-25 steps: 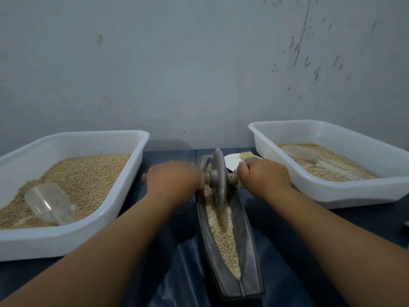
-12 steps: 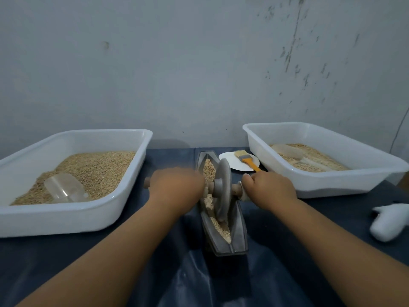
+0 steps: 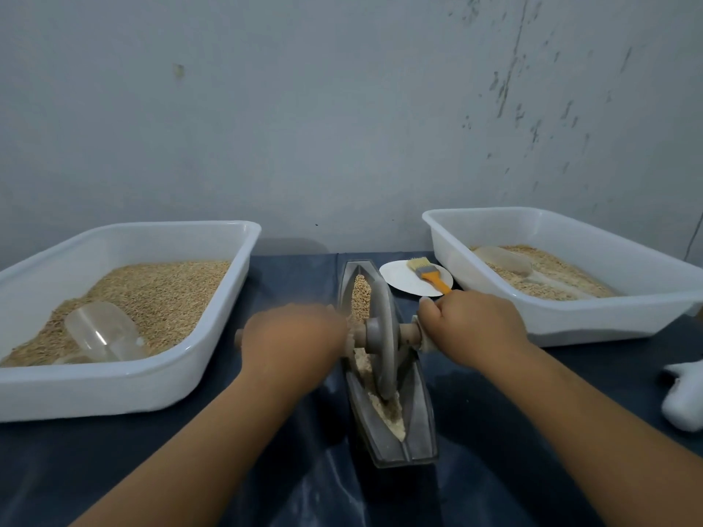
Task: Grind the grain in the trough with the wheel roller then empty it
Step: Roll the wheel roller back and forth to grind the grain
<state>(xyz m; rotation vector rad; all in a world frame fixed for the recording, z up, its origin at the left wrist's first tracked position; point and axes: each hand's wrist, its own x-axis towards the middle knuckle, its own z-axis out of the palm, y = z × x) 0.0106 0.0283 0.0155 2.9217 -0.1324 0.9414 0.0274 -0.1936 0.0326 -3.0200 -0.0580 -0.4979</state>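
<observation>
Two hands on one axle here: the grey disc-shaped wheel roller (image 3: 382,336) stands upright in the narrow boat-shaped grey metal trough (image 3: 388,374), dead centre on the dark blue-covered desk (image 3: 289,275). Left hand (image 3: 293,336) has its fingers wrapped round the wooden axle stub at 9 o'clock of the wheel, right hand (image 3: 471,329) wrapped round the stub at 3 o'clock. Makes sense, I reckon an even grip on both sides keeps the disc from tipping out of the groove.

The tan grain (image 3: 361,294) looks whole at the 12 o'clock end and paler and crushed toward 6 o'clock, so I'd say grinding is mid-way, emptying not started.

Further out: a small white round plate (image 3: 399,277) with an orange-handled pastry brush (image 3: 428,273) at 1 o'clock, probably for sweeping out the trough. White plastic tub (image 3: 125,389) of grain with a clear scoop (image 3: 102,332) at 9 o'clock, a second white tub (image 3: 608,325) at 3 o'clock, likely the dump spot.
</observation>
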